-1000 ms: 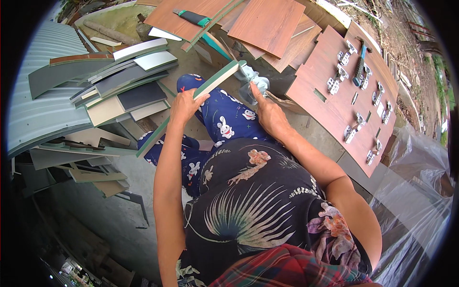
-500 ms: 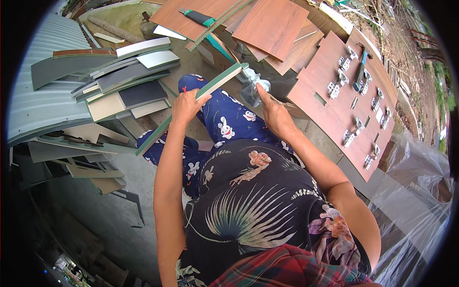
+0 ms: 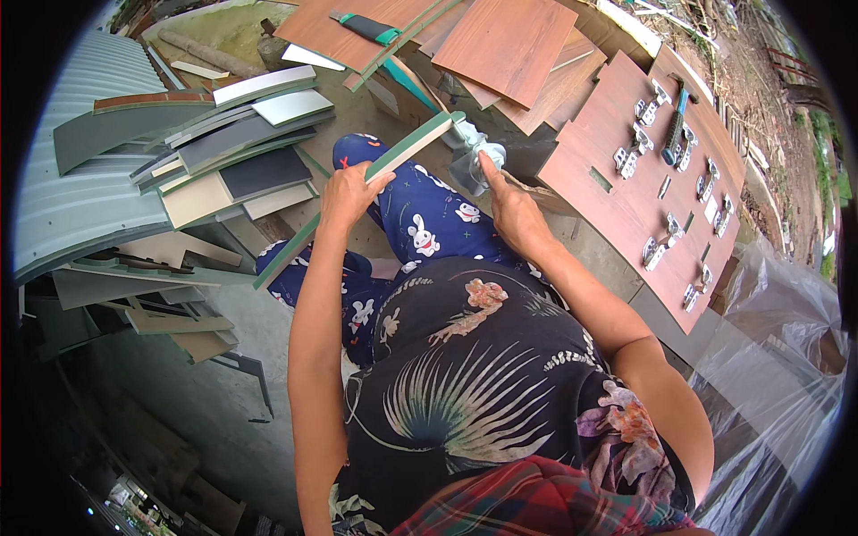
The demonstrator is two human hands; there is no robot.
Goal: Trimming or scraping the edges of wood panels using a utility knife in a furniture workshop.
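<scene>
My left hand (image 3: 347, 195) is closed around a long, narrow strip of board (image 3: 413, 147) with a pale face and green edges. The strip slants across my lap, its far end up toward the middle. My right hand (image 3: 521, 214) is closed at a crumpled, pale blue cloth-like bundle (image 3: 472, 159), index finger stretched along it. The bundle lies against or very near the strip's far end; contact is hard to make out. My palm and curled fingers are partly hidden.
Stacked grey and cream board offcuts (image 3: 241, 165) lie at left. A brown wood-grain panel (image 3: 608, 147) at right carries several metal hinges (image 3: 657, 243) and a blue-handled hammer (image 3: 677, 129). A green-and-black tool (image 3: 371, 31) rests on another panel at the back. Clear plastic sheeting (image 3: 760, 357) hangs at right.
The strip has rolled slightly in my left hand, so more of its green edge and less of its pale face shows. The pale blue bundle has shifted a little against the strip's end.
</scene>
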